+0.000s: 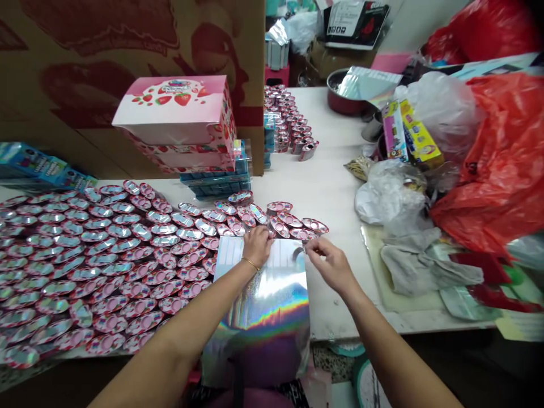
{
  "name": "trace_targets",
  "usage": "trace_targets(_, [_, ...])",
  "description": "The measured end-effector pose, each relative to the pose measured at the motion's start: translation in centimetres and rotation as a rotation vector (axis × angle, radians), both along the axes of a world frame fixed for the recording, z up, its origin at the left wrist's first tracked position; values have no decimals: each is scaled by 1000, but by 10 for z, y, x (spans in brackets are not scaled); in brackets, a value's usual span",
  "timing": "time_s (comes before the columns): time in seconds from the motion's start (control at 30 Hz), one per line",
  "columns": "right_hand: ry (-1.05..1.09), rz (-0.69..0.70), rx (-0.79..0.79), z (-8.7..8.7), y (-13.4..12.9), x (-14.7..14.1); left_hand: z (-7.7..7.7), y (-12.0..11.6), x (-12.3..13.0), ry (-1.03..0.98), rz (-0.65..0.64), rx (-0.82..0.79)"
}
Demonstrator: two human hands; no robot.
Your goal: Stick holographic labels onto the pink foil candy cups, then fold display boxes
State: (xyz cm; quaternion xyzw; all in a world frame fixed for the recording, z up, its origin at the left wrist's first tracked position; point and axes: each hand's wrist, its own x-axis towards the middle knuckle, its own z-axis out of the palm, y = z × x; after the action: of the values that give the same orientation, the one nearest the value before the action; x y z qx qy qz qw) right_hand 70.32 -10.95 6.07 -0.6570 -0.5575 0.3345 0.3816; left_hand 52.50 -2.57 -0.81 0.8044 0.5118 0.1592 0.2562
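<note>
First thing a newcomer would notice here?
Probably the shiny sheet with its rainbow streak, front and center, between the person's forearms, with the left hand over its far edge and the right hand by its far right corner. Next, the many small oval containers packed across the table's left side. Then the bright orange-red plastic bag at right.

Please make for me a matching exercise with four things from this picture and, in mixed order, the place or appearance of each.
1. shiny sheet
2. strawberry box
3. right hand
4. cloth

A. grey and crumpled
B. beside the sheet's far right corner
C. crossed by a rainbow band
D. in front of the big brown carton

Pairs: 1-C, 2-D, 3-B, 4-A
</note>
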Motion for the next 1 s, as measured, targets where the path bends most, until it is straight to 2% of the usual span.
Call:
trace_targets(0.1, [390,-182,-191,4,19,6,7,4,3,-183,64,-91])
trace_targets(0.17, [539,-283,-239,-2,34,7,14,9,8,-408,170,-286])
trace_targets(0.27, [651,-350,-249,-13,50,5,26,16,18,-699,309,-661])
trace_targets(0.37, [689,-354,-248,-19,56,5,32,22,27,-822,386,-845])
trace_targets(0.47, [696,-320,-240,-19,59,6,33,28,32,-863,463,-904])
trace_targets(0.63, [719,-322,-236,-19,64,7,35,35,34,-852,393,-1028])
trace_targets(0.83, [762,-300,-262,-21,69,8,36,42,43,-895,475,-1177])
trace_targets(0.9, [728,-301,-269,-26,73,9,31,45,44,-927,477,-1149])
trace_targets(1.0, [594,-368,-214,-42,88,8,19,56,44,-901,553,-936])
